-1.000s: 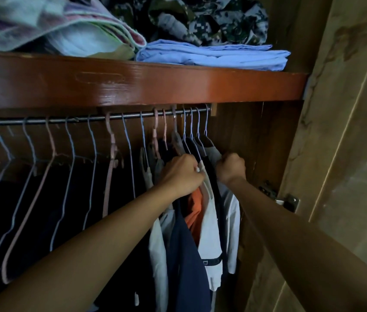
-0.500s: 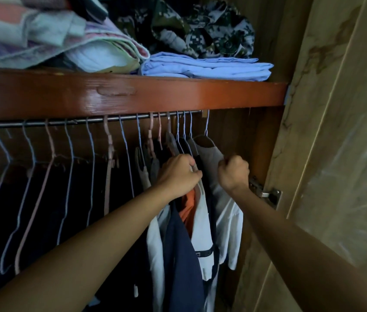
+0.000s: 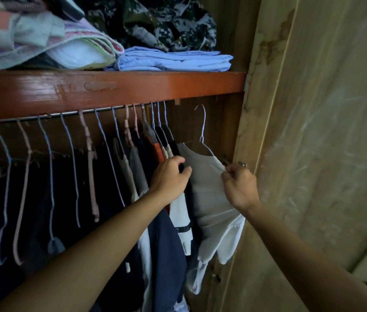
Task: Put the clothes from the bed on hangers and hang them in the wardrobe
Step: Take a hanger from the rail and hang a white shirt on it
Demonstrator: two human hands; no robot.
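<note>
Now the right hand (image 3: 240, 188) pinches the shoulder of a white shirt (image 3: 209, 199) on a thin wire hanger (image 3: 201, 127), at the right end of the wardrobe rail (image 3: 69, 113); its hook is near the rail, but I cannot tell if it touches. Beside it, the left hand (image 3: 171, 176) grips the hung clothes (image 3: 166, 233). Several bare hangers (image 3: 49, 176) hang toward the left end.
</note>
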